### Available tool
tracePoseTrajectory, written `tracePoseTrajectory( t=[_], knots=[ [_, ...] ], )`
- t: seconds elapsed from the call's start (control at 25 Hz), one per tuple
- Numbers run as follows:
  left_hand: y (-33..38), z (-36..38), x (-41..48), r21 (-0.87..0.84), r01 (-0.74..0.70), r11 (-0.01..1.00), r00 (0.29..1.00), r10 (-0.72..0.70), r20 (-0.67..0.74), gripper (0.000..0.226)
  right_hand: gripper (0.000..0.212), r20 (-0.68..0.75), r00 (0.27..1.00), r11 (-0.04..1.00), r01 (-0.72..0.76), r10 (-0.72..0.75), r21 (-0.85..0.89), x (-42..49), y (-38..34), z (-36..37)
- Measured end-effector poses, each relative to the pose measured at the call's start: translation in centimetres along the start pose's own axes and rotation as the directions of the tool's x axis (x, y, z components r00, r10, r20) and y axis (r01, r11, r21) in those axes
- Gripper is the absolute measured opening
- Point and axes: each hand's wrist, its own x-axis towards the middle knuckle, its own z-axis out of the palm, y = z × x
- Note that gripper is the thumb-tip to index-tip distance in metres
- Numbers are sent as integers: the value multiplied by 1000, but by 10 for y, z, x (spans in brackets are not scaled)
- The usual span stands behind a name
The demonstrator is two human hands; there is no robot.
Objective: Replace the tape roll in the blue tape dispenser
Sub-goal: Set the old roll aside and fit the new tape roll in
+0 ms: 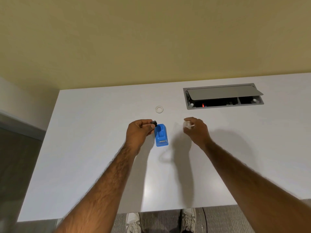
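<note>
The blue tape dispenser stands on the white table, its roll slot showing no roll. My left hand hovers just left of it and pinches a small black spool core between thumb and fingers. My right hand is to the right of the dispenser, fingers closed on a small whitish tape roll. A second clear tape roll lies flat on the table behind the dispenser. A faint curl of clear tape lies in front of the dispenser.
An open grey cable box with a raised lid is set into the table at the back right. A yellow wall rises behind the table. My shoes show on the carpet below the table's front edge.
</note>
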Motion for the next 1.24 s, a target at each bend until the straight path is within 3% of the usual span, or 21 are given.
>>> tracePoseTrajectory(
  t=[0.12, 0.32, 0.6, 1.24],
  knots=[
    [5, 5, -2, 14, -16, 1000, 1000, 16, 25, 15, 42, 133, 991, 930, -45, -5, 366, -18, -35, -4],
    [20, 12, -8, 43, -69, 997, 995, 65, 70, 16, 40, 250, 965, 842, -67, -82, 535, -36, -73, -17],
    [30, 12, -12, 60, -96, 994, 990, 89, 105, 18, 42, 357, 907, 790, -47, -222, 611, -40, -94, -22],
    [36, 3, -27, 148, -182, 972, 972, 155, 177, 19, 46, 379, 905, 817, -67, -191, 572, -47, -100, -15]
  ],
)
